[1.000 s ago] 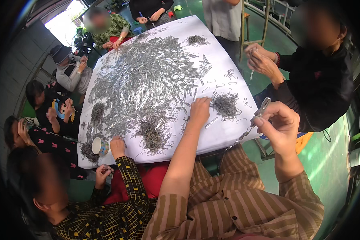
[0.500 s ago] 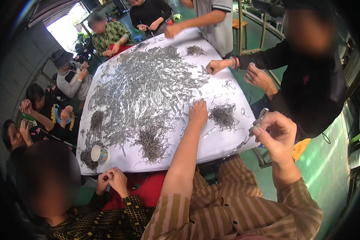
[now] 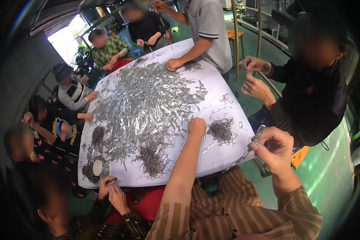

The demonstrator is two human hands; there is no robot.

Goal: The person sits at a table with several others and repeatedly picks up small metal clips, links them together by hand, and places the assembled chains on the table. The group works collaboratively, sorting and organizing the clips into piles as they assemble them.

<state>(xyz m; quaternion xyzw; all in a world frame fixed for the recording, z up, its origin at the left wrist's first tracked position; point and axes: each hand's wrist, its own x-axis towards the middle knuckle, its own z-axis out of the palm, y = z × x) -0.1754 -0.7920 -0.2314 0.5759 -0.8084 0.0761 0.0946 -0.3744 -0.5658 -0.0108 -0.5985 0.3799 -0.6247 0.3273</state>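
My right hand [image 3: 275,149] is raised over the table's near right corner, thumb and fingers pinching a flat, shiny metal link [image 3: 259,133]. From that grip a chain of linked metal pieces [image 3: 239,161] trails down to the left, toward the table's near edge. My left hand [image 3: 197,128] rests at the near right edge of a broad pile of flat silver metal links [image 3: 148,96]. Its fingers are curled together, and what they hold, if anything, is hidden. Just right of it lies a heap of thin wire hooks [image 3: 221,131].
The white-covered table [image 3: 224,154] carries more hook heaps, one [image 3: 153,162] near the front, and a paper cup [image 3: 101,168] at the near left. Several people sit or stand around it, handling small pieces. A co-worker in black [image 3: 308,96] sits close on the right.
My left hand's fingers have gone from spread to curled at the pile's edge. My right hand keeps its pinch on the chain. The right co-worker's hand has left the table; the standing person's arm has shifted.
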